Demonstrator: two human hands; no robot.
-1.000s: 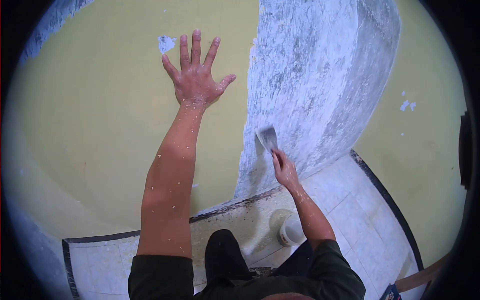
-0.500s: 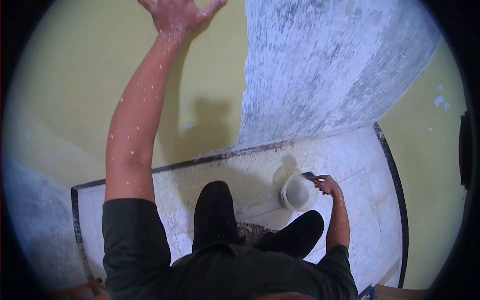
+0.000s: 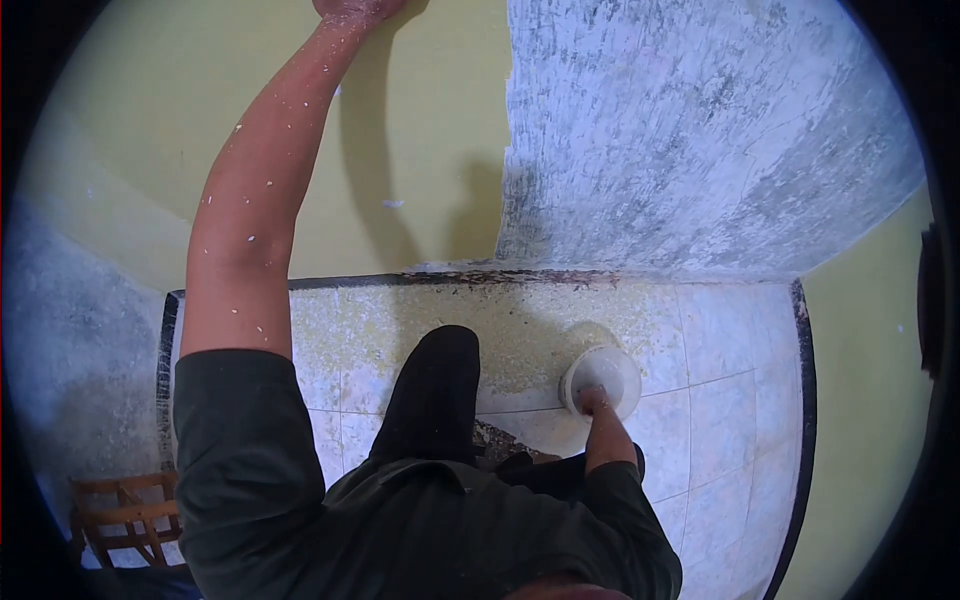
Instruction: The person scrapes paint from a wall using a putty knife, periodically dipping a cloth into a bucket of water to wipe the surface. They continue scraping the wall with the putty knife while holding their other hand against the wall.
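Observation:
My left hand (image 3: 358, 8) rests against the yellow-green painted wall (image 3: 440, 110) at the top edge. Its thumb side points out to the right, while most of the fingers are cut off by the frame. Down on the right, my right hand (image 3: 592, 398) reaches inside a white plastic bucket (image 3: 626, 372) standing on the floor. Its fingers are closed, and the brush-like tool with a flat dark head that it held a moment ago is hidden from sight in there. Pale flakes stick to my left forearm (image 3: 255, 190).
Right of the painted area is a bare, scraped grey-white wall section (image 3: 650, 130). Pale flakes (image 3: 520, 340) litter the tiled floor (image 3: 720, 430) along the dark skirting. My knee (image 3: 445, 370) is left of the bucket. A wooden frame (image 3: 130, 515) stands at the lower left.
My right hand has moved from the bucket's right rim down into it, taking the dark-headed tool out of sight. My left hand now sits higher, partly out of frame. The view has shifted.

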